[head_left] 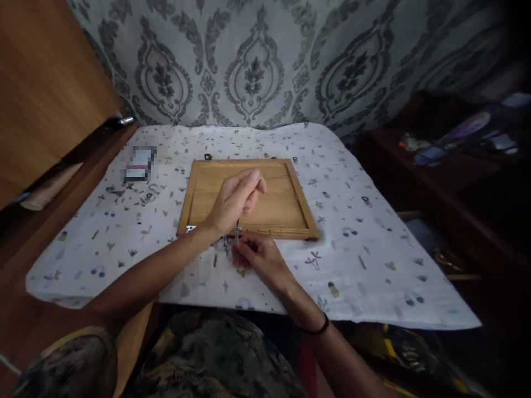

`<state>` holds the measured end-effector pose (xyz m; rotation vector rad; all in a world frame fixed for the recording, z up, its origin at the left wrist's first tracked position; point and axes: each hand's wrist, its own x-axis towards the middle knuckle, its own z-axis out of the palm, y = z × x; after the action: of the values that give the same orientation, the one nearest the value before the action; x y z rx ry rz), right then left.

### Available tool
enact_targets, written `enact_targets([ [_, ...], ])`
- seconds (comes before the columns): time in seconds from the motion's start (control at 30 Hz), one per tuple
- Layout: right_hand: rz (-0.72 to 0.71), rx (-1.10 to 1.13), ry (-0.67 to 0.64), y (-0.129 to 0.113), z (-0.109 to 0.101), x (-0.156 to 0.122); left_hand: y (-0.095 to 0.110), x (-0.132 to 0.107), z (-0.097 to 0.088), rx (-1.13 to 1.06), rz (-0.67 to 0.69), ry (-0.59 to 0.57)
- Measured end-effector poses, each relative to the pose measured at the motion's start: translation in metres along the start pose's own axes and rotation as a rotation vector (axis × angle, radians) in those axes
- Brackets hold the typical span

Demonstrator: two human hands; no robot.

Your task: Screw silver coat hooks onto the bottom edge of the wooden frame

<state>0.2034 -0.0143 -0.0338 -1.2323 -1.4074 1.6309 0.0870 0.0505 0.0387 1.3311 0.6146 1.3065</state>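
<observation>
A framed wooden panel [269,190], perhaps a small cabinet door, lies flat on the cloth. My left hand [238,202] is closed in a fist above its near edge. A thin dark shaft, seemingly a screwdriver's [238,223], points down from under that fist; its handle is hidden. The shaft meets a small metal hinge [237,229] on the panel's near rail. My right hand [259,254] pinches the hinge's part overhanging the edge, its fingertips partly covering it. Another metal plate [191,228] sits at the near left corner.
White printed cloth [357,276] covers the table. A blurred-out rectangular object [140,163] lies at the left, with small loose metal pieces [120,190] close to it. Wooden furniture [50,110] borders the left; a dark shelf with items [448,143] stands right. Patterned curtain hangs behind.
</observation>
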Motion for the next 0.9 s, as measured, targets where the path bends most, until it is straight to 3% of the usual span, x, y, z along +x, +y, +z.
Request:
enact_targets([
  [0.1, -0.010, -0.011, 0.006, 0.004, 0.000, 0.001, 0.001, -0.002, -0.001, 0.053, 0.021, 0.018],
  [0.27, 0.012, -0.006, 0.005, 0.005, 0.001, 0.002, 0.005, -0.009, 0.003, 0.167, 0.152, 0.172],
  [0.47, 0.020, 0.019, 0.021, 0.003, 0.003, 0.001, 0.003, -0.004, 0.002, 0.012, 0.127, 0.054],
  [0.67, 0.025, 0.033, 0.021, 0.004, 0.002, 0.001, 0.000, 0.005, -0.004, -0.025, 0.059, 0.009],
  [0.9, 0.032, 0.023, 0.028, 0.005, 0.002, 0.001, 0.005, -0.005, 0.003, 0.068, 0.131, 0.127],
])
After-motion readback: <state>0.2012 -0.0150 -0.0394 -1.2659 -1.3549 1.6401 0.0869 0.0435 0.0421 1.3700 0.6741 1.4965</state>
